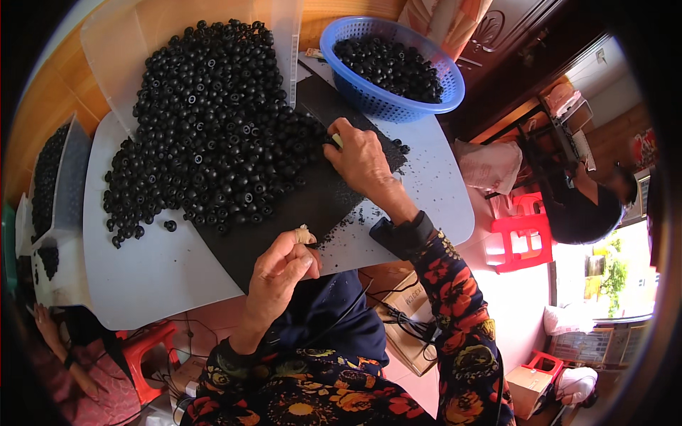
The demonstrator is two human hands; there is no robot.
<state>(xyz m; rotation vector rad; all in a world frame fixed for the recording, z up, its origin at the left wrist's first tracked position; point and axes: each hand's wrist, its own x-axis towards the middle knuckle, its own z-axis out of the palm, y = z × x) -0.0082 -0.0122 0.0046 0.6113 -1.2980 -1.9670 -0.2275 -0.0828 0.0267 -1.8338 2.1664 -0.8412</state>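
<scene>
Right hand (361, 160): I see it curled around a small pale tool (337, 140), its tip at the edge of the pile of black round parts (206, 128).
Left hand (278, 273): fingers closed, pinching something small I can't make out.
Black mat (284, 213): under both hands.
Blue basket (419, 99): beyond the right hand, holding more parts.
Cardboard box (529, 387): brown, on the floor lower right.

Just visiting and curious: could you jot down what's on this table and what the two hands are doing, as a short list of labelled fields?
Surface: pale grey table with a dark rubber mat on it
Main heap: pile of small round black rubber pieces, spilling from a clear plastic tub
Basket: blue plastic mesh basket, holding more black pieces
Right hand: at the heap's edge, touching the pieces
Left hand: closed at the mat's near edge, bandaged fingertip; contents hidden
Nearby: red plastic stool on the floor
</scene>
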